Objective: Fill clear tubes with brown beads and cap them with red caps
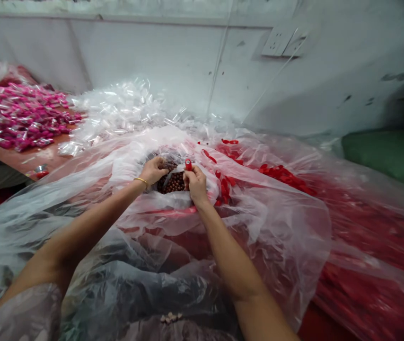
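Brown round beads (174, 183) fill the opening of a white plastic bag (127, 166) in front of me. My right hand (197, 184), at the right side of the opening, pinches a small red-capped piece (188, 165), its cap end pointing up. My left hand (155, 170) is over the left side of the beads, fingers pinched together; what they hold is hidden. A whitish translucent strip (176, 169) runs between the two hands, but I cannot tell which hand grips it.
Clear tube-like pieces (124, 106) are heaped at the back against the wall (159, 52). Pink-and-clear pieces (24, 113) lie piled on the reddish table (24, 158) at left. Red pieces (283, 177) lie under plastic sheeting (294, 218) at right. A wall socket (279, 41) is above.
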Tool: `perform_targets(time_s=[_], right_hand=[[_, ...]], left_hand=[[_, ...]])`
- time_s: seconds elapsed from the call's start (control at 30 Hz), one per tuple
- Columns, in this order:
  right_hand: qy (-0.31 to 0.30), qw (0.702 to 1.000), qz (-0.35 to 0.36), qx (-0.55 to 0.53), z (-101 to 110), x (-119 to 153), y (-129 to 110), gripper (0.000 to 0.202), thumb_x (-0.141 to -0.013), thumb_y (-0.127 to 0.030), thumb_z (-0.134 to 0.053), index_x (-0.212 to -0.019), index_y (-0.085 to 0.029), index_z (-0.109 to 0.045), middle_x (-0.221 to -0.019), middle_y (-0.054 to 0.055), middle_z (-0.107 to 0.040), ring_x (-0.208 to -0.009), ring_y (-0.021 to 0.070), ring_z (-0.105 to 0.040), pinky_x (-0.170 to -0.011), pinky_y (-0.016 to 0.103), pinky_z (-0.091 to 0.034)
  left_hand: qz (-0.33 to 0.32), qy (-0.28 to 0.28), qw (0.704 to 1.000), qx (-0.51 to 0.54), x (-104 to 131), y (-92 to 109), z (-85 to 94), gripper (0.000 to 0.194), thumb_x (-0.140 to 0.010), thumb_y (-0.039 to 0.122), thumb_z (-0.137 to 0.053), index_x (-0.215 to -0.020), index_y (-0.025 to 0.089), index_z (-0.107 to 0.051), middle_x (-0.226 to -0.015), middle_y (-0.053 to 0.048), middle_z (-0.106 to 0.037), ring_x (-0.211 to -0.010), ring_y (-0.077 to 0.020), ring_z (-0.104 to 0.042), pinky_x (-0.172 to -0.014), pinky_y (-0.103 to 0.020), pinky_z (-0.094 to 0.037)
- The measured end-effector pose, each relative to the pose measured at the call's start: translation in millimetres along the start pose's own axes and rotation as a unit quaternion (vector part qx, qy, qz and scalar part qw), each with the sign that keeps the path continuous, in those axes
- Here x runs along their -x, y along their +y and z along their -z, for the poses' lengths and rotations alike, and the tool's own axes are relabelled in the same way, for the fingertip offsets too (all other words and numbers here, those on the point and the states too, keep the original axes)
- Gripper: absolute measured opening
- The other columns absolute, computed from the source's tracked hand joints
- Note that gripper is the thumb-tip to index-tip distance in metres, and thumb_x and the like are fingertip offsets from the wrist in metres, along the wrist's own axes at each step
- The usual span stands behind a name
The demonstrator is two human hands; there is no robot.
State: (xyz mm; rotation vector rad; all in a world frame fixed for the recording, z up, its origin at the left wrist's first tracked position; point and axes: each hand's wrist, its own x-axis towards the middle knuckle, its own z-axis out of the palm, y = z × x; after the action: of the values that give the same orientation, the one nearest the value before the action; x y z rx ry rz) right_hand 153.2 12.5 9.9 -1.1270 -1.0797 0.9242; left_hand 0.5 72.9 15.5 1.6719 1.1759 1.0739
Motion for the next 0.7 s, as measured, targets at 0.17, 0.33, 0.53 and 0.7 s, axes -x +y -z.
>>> perform_targets(time_s=[0.17,0.33,0.53,0.7], right_hand=[[0.006,0.999,-0.019,-0.04,2,0,-1,0.022,-0.07,-0.041,-0.05,-0.082,-0.022,-0.053,-0.055,-0.008,-0.048,-0.038,0.0075,-0.035,-0.034,0.022,-0.028],[-0.009,1.0,0.004,-0.028,3,5,-4,0.035,-0.078,-0.056,-0.05,-0.078,-0.022,-0.055,-0.054,-0.006,-0.048,-0.04,0.0074,-0.037,-0.036,0.022,-0.032],[-0.093,0.996,-0.001,-0.01,4,8,-25,0.038,-0.07,-0.058,-0.062,-0.081,-0.022,-0.055,-0.06,-0.007,-0.052,-0.039,0.0056,-0.04,-0.037,0.021,-0.035],[-0.181,0.98,-0.065,0.047,5,4,-45,0.037,-0.061,-0.046,-0.071,-0.085,-0.02,-0.061,-0.058,-0.008,-0.052,-0.039,0.006,-0.04,-0.036,0.022,-0.038]], left_hand=[[-0.011,-0.057,0.972,0.228,25,10,7.0,0.037,-0.058,0.024,-0.078,-0.088,0.014,-0.059,-0.086,-0.003,-0.067,-0.08,-0.0132,-0.061,-0.079,-0.026,-0.047],[0.027,-0.085,0.951,0.296,49,12,6.3,0.047,-0.059,0.034,-0.082,-0.095,0.014,-0.06,-0.084,-0.002,-0.065,-0.071,-0.0119,-0.06,-0.064,-0.023,-0.047],[0.045,-0.114,0.948,0.293,69,9,4.6,0.047,-0.066,0.043,-0.077,-0.098,0.017,-0.055,-0.089,-0.003,-0.066,-0.067,-0.0112,-0.061,-0.053,-0.019,-0.041],[0.02,-0.106,0.954,0.278,69,8,2.2,0.042,-0.066,0.04,-0.075,-0.093,0.017,-0.052,-0.078,0.001,-0.064,-0.059,-0.0083,-0.055,-0.053,-0.02,-0.038]])
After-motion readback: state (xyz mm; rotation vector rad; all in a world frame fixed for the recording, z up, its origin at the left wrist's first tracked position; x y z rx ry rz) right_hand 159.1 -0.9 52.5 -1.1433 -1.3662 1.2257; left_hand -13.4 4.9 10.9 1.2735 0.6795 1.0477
